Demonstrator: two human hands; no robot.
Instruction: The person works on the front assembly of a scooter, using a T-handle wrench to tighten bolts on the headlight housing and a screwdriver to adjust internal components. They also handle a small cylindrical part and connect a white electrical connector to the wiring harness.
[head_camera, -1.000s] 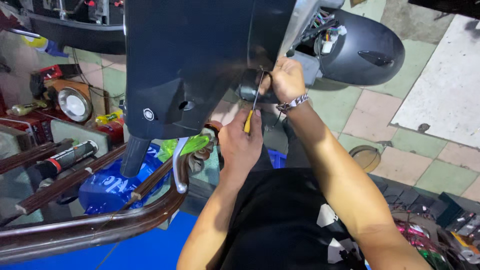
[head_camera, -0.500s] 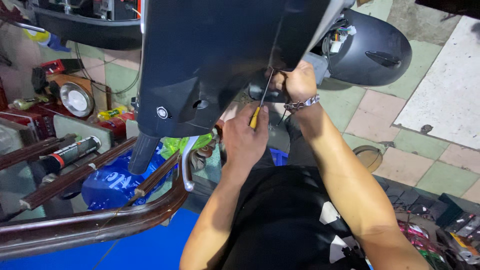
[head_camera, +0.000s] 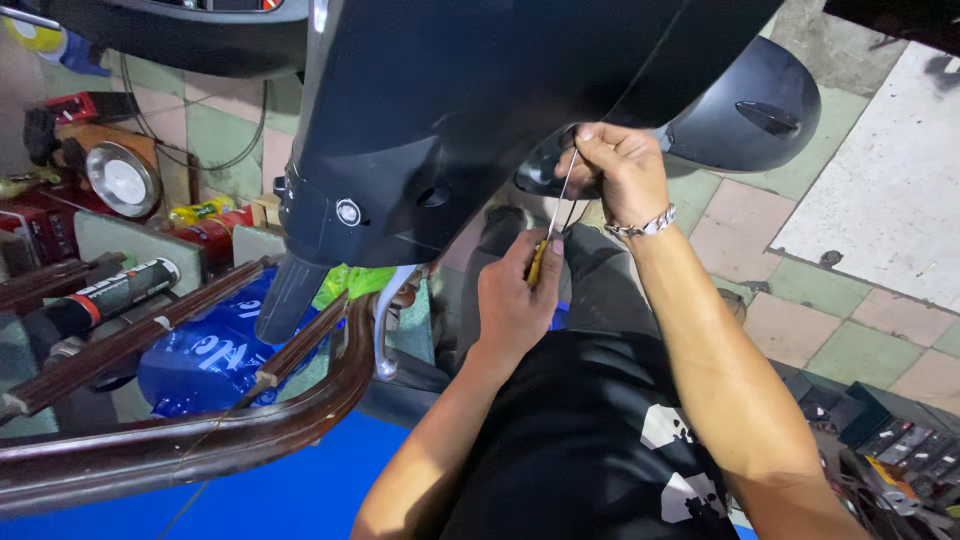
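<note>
Far left: a round chrome headlamp (head_camera: 123, 180) lies among red tool cases (head_camera: 35, 235) on the tiled floor (head_camera: 800, 290). Just right of it, a yellow bottle (head_camera: 200, 211) and a red can (head_camera: 215, 232) lie side by side. Below them, a black cylinder with a red band (head_camera: 110, 295) rests on dark brown curved wooden rails (head_camera: 200, 440), which run across the lower left. Behind the rails, a blue plastic bag with white lettering (head_camera: 205, 355); a strip of green plastic (head_camera: 350, 283) shows beside it.

Centre: a large dark scooter body panel (head_camera: 450, 120) fills the upper middle, with a small round chrome fastener (head_camera: 348, 212) and an oval hole (head_camera: 433, 197) on its lower face. A chrome bracket (head_camera: 385, 320) hangs just under its lower edge.

Centre right: the left hand (head_camera: 515, 300) is closed around the yellow handle of a screwdriver (head_camera: 548, 240), whose thin metal shaft runs upward to the panel's underside. The right hand (head_camera: 625, 170), wearing a silver chain bracelet (head_camera: 642, 226), is pinched shut on the shaft's upper end, right at the panel edge, beside a thin black cable (head_camera: 572, 212). The tip itself is hidden by the fingers.

Right: a rounded dark fender piece (head_camera: 750, 110) lies on the floor behind the right hand. Lower right corner: an open tray of small tools (head_camera: 890, 450), contents too small to tell.

Bottom: the person's black shirt with white print (head_camera: 600, 450).
</note>
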